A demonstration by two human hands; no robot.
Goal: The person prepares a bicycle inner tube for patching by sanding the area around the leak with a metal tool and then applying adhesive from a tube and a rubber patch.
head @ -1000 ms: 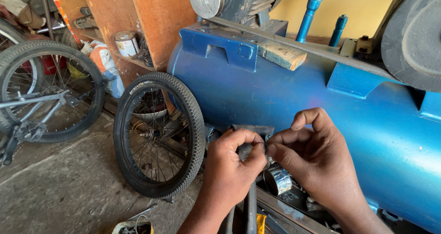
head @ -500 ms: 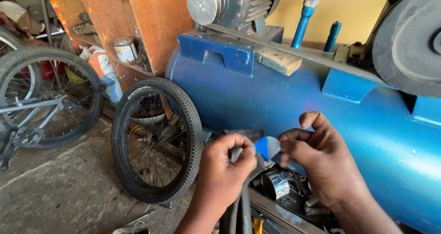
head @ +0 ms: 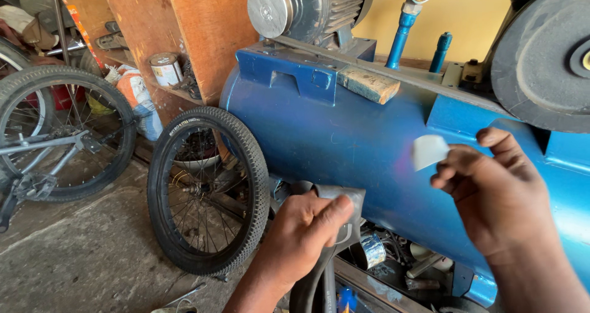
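The blue compressor tank (head: 369, 135) fills the right half of the view, with its electric motor (head: 307, 9) mounted on top and a large dark pulley wheel (head: 544, 61) at the upper right. A wooden block (head: 369, 84) rests on the tank's motor bracket. A small bicycle wheel (head: 206, 190) with a knobby tyre leans against the left end of the tank, standing on the concrete floor (head: 80, 258). A child's bicycle (head: 49, 141) stands at the left edge of the floor, well apart from the wheel.

The left hand (head: 301, 239) is closed around a folded black inner tube (head: 335, 211), held just in front of the tank's lower side; the thumb presses the fold flat, and the rest of the tube hangs down toward the floor. The right hand (head: 495, 196) holds a small pale patch-backing piece (head: 428, 150) pinched between thumb and forefinger, raised in front of the tank and well apart from the tube. Whether this piece is a patch or its peeled film cannot be determined.

Risks, as a judgement: if the left grip slackens, the fold can spring open and the pressed area shift. The light pale piece, pinched only at one edge, can slip and fall into the cluttered tool tray (head: 393, 258) under the tank. Dust from the floor can foul any adhesive surface.
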